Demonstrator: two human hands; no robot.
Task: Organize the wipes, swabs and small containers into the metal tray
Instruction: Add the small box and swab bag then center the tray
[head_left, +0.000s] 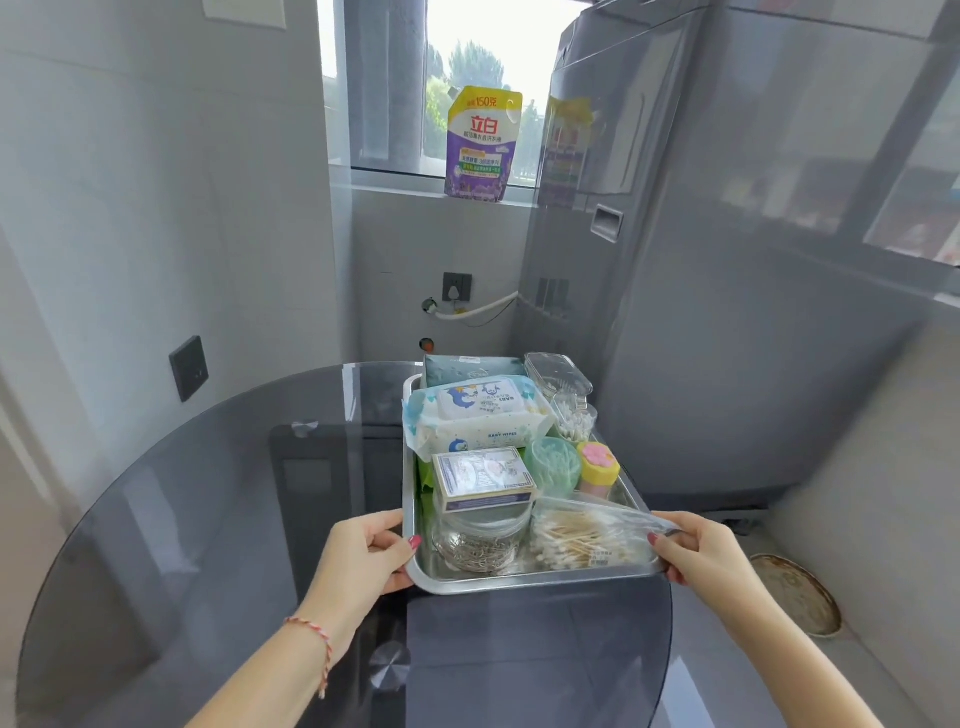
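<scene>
The metal tray (519, 581) sits at the right side of the round glass table, filled with items. A baby wipes pack (478, 415) lies across its far half, with a teal box (467, 366) behind it. A small printed box (483, 475) rests on a glass jar of clips (478, 540). A bag of wooden swabs (587, 535) lies at the near right. A green swab tub (556, 462), a yellow-pink container (598, 465), a clear swab cup (574, 418) and a clear box (558, 371) line the right side. My left hand (371, 551) grips the tray's near-left corner; my right hand (701, 545) grips its near-right corner.
The dark glass table (234, 519) extends to the left. A grey washing machine (701, 260) stands close on the right. A detergent pouch (480, 143) stands on the window sill. A round drain cover (800, 592) lies on the floor at right.
</scene>
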